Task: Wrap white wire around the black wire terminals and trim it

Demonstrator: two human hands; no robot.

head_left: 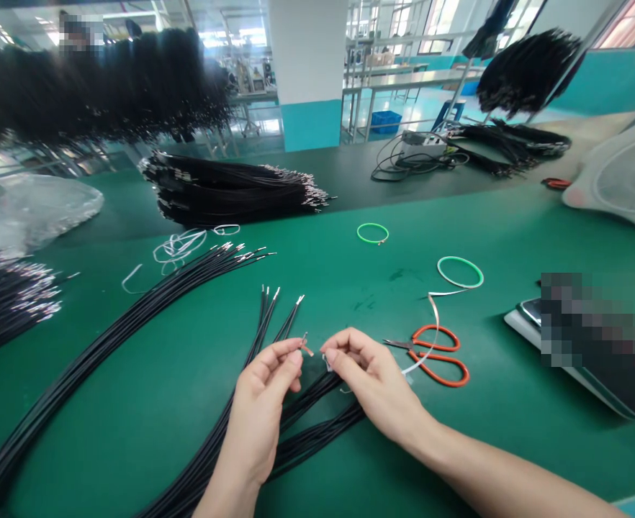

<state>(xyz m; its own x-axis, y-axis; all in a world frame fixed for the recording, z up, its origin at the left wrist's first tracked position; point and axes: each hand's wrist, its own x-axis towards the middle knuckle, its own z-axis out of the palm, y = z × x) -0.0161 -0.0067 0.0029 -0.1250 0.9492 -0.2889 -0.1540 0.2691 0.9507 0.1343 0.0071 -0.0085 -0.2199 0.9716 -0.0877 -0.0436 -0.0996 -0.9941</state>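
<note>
My left hand (263,392) is closed in a pinch, thumb against forefinger. A small copper-coloured strip (308,351) with a thin grey tip sticks out of that pinch; its exact kind is unclear. Close by on the right, my right hand (374,381) pinches a small whitish piece (327,362), mostly hidden by the fingers. A narrow white tape (415,365) runs from beside this hand up to a green-lined ring of tape (461,272). Under both hands lie black cables (317,435) with metal ends. Orange-handled scissors (430,352) rest right of my right hand, blades partly apart.
Another black cable bundle (106,338) curves along the left. A thick stack of cables (231,191) lies behind, near white tape loops (180,246). A second green ring (372,233) sits mid-table. At right are a dark flat device (592,360) and a pale plastic housing (628,173).
</note>
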